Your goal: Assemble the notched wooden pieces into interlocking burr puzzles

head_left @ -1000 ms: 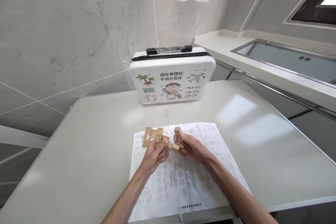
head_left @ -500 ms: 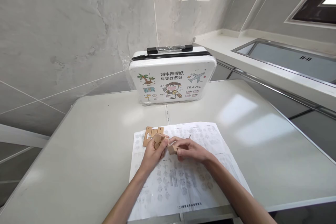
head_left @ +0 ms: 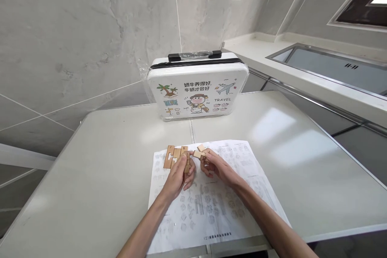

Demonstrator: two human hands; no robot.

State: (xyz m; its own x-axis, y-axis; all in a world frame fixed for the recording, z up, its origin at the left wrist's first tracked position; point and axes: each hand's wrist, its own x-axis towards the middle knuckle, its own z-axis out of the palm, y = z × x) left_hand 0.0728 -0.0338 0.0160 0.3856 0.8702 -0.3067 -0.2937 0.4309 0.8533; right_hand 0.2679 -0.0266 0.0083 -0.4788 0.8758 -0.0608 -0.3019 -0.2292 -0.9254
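My left hand is closed on a wooden puzzle block, thumb on top and fingers curled beneath. In my right hand, thumb and fingers pinch a lighter wooden puzzle piece with angled ends. The two hands are close together, with a narrow gap between the pieces. Just beyond my left hand lie flat wooden pieces marked 1 and 2, partly covered by that hand. Under both hands a printed paper sheet with small diagrams is spread on the table.
A white suitcase in clear plastic wrap stands at the back of the white table, against the tiled wall. To the right is a counter with a sink. The table's front edge runs below the sheet.
My right hand has lifted and turned its piece, so its pale side and angled ends now show. My left hand has rotated its block, and its fingers show below.
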